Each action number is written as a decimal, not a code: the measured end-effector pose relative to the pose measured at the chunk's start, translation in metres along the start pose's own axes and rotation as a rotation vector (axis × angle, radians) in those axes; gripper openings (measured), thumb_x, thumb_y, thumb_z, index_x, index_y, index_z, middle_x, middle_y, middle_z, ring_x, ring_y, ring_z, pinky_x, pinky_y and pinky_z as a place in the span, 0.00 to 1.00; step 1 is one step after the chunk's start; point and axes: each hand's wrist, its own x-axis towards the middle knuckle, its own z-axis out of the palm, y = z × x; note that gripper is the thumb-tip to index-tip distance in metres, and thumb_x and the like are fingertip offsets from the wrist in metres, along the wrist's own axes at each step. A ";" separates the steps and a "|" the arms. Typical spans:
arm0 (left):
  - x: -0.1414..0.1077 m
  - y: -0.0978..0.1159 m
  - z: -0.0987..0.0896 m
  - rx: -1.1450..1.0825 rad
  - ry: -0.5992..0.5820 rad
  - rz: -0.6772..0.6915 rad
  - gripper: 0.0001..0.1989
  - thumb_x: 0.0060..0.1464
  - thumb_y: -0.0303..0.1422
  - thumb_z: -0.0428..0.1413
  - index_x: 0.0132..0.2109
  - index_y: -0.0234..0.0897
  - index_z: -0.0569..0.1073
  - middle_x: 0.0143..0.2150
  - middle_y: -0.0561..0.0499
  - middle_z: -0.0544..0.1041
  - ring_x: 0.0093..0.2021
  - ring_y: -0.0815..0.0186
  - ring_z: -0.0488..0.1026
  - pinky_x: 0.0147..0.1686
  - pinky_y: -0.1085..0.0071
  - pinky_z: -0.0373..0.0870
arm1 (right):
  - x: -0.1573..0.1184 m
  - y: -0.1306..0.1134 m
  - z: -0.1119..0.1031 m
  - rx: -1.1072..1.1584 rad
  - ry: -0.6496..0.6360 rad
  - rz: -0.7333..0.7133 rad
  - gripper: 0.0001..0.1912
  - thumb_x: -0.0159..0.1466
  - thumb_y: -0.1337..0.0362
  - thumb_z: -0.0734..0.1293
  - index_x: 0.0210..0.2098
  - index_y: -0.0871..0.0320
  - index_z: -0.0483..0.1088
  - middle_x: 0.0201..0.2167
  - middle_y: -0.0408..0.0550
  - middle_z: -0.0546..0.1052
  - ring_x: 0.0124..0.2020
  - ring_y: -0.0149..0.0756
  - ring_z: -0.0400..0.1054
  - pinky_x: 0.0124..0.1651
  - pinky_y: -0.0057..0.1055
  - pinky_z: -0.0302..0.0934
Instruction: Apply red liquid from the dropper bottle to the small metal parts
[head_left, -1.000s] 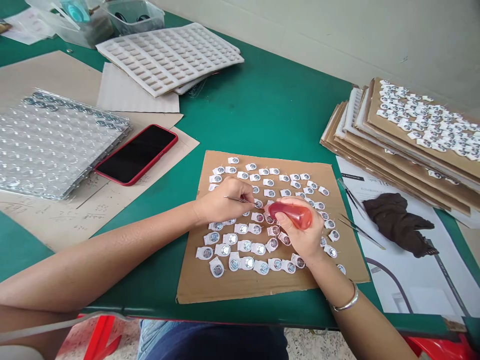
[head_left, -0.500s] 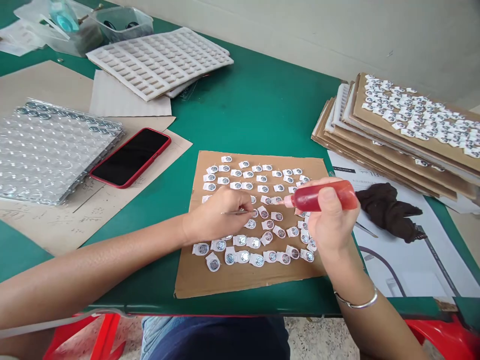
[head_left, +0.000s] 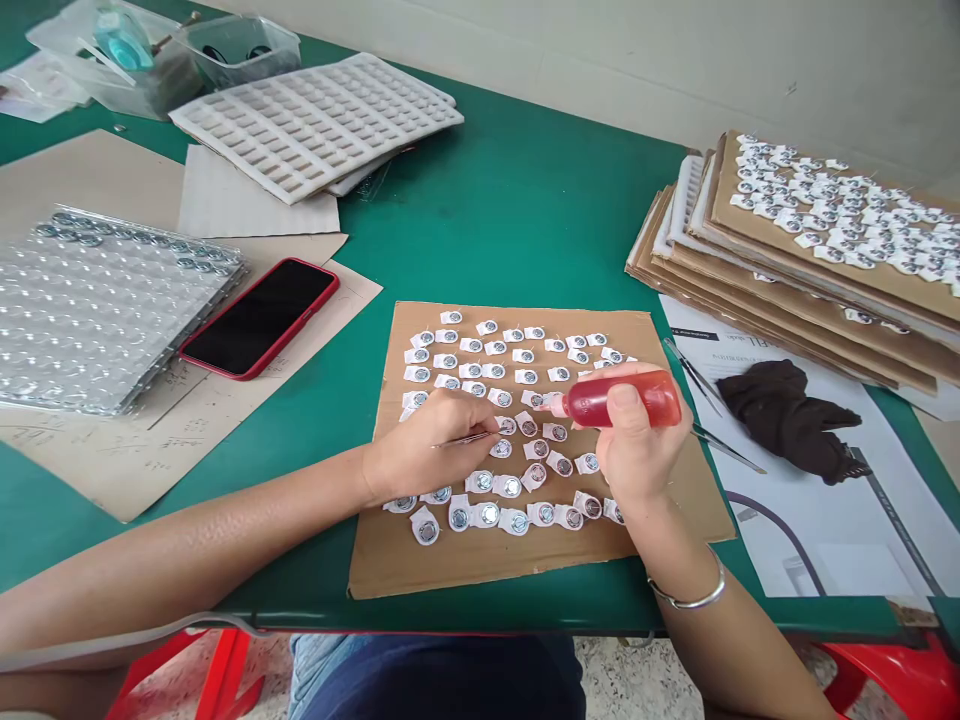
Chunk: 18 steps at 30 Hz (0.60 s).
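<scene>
I see a phone point(head_left: 260, 319), then the left hand point(head_left: 427, 440) pinching a thin metal tool point(head_left: 459, 440). White tags point(head_left: 514, 521) sit on a card point(head_left: 480, 570) under both hands. A red bottle point(head_left: 637, 399) points left over them, gripped by the right hand point(head_left: 643, 450).

We wear rounded silver bangle point(head_left: 694, 602) near right hand point(head_left: 642, 450), dark blue garment point(head_left: 465, 682), faded blue jeans point(head_left: 309, 672); forearms point(head_left: 247, 535) bare.
</scene>
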 end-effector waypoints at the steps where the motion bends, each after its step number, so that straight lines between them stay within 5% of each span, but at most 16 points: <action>1: 0.000 -0.001 0.001 -0.002 0.000 0.006 0.06 0.52 0.23 0.52 0.29 0.33 0.71 0.24 0.54 0.72 0.24 0.74 0.66 0.23 0.75 0.60 | 0.000 0.000 0.000 -0.009 -0.002 -0.005 0.11 0.59 0.54 0.62 0.33 0.54 0.67 0.28 0.45 0.73 0.31 0.36 0.71 0.31 0.35 0.66; 8: 0.000 -0.003 0.002 0.008 -0.015 0.078 0.08 0.53 0.21 0.50 0.28 0.33 0.68 0.23 0.54 0.70 0.24 0.73 0.64 0.24 0.72 0.60 | -0.001 0.004 0.000 -0.073 -0.062 -0.035 0.08 0.61 0.56 0.61 0.34 0.53 0.66 0.29 0.45 0.73 0.31 0.36 0.71 0.30 0.36 0.67; 18: -0.012 0.003 0.011 0.387 -0.011 0.379 0.11 0.55 0.21 0.46 0.25 0.33 0.65 0.24 0.49 0.67 0.28 0.66 0.61 0.32 0.66 0.63 | -0.002 -0.008 0.012 -0.137 -0.247 -0.006 0.09 0.54 0.58 0.70 0.30 0.56 0.68 0.27 0.43 0.75 0.29 0.32 0.70 0.31 0.31 0.66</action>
